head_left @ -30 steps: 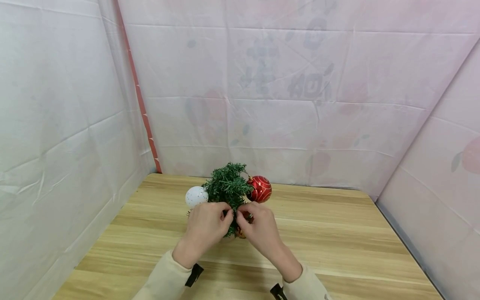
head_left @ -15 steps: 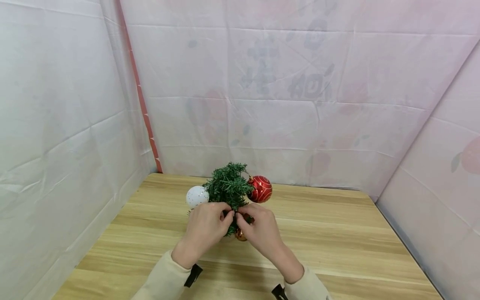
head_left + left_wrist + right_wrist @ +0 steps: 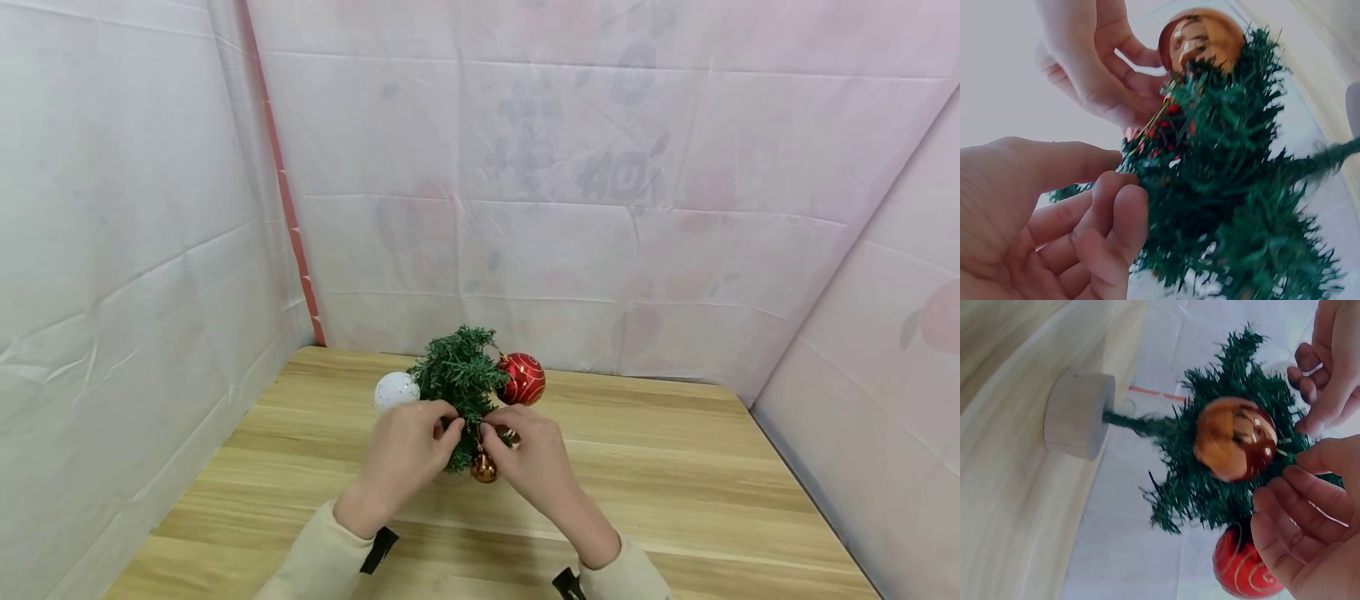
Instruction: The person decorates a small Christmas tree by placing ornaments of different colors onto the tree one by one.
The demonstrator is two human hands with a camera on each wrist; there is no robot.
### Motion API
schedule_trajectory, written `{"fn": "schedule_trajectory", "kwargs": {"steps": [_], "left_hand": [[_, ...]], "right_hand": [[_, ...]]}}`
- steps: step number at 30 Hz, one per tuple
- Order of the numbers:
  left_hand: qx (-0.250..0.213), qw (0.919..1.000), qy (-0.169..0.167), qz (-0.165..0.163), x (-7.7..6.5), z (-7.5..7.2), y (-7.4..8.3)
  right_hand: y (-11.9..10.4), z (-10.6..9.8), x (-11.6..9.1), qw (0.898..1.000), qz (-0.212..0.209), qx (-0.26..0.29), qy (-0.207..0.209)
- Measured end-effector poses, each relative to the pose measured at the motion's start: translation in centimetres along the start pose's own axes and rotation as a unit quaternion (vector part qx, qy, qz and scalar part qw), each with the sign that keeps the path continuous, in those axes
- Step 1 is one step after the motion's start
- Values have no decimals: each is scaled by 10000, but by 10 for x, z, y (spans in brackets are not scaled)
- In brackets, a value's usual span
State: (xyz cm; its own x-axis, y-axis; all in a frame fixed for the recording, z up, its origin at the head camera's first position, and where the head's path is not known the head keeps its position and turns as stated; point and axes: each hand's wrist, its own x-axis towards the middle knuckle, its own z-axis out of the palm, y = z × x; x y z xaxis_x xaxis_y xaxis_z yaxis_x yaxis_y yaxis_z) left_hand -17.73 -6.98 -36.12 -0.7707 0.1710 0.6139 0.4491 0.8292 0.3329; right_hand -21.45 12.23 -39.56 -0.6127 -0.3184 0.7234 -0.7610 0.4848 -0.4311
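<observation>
A small green artificial Christmas tree [image 3: 457, 367] stands before me. From its near side hangs a shiny copper-coloured bauble [image 3: 484, 468] on a gold string [image 3: 1152, 124]. My left hand [image 3: 408, 446] pinches thumb and forefinger together at the string's upper end, against the needles. Opposite it, my right hand [image 3: 532, 454] pinches by the bauble's cap and string [image 3: 1284, 449]; its fingertips are partly hidden by needles. A red bauble with gold swirls [image 3: 522, 379] hangs on the right, and a white speckled bauble [image 3: 397, 390] on the left.
The tree's round pale wooden base [image 3: 1079, 415] sits on the wood-grain table [image 3: 660, 475]. White cloth walls [image 3: 555, 250] enclose the back and sides. Red edging [image 3: 288, 208] runs down the left corner.
My hands have drawn slightly apart. The copper-coloured bauble, earlier mostly hidden behind my right hand, now hangs in plain view. The tree and other baubles stay nearly where they were.
</observation>
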Motion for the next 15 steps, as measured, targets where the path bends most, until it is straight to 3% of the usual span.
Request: {"fn": "schedule_trajectory", "kwargs": {"steps": [9,15], "left_hand": [[-133,9974,696,-145,5,-32,-20],[-60,9953,968,-51,13,-48,-44]], "right_hand": [[13,-26,7,9985,-276,-308,369],[26,-49,11,9953,-63,-869,424]]}}
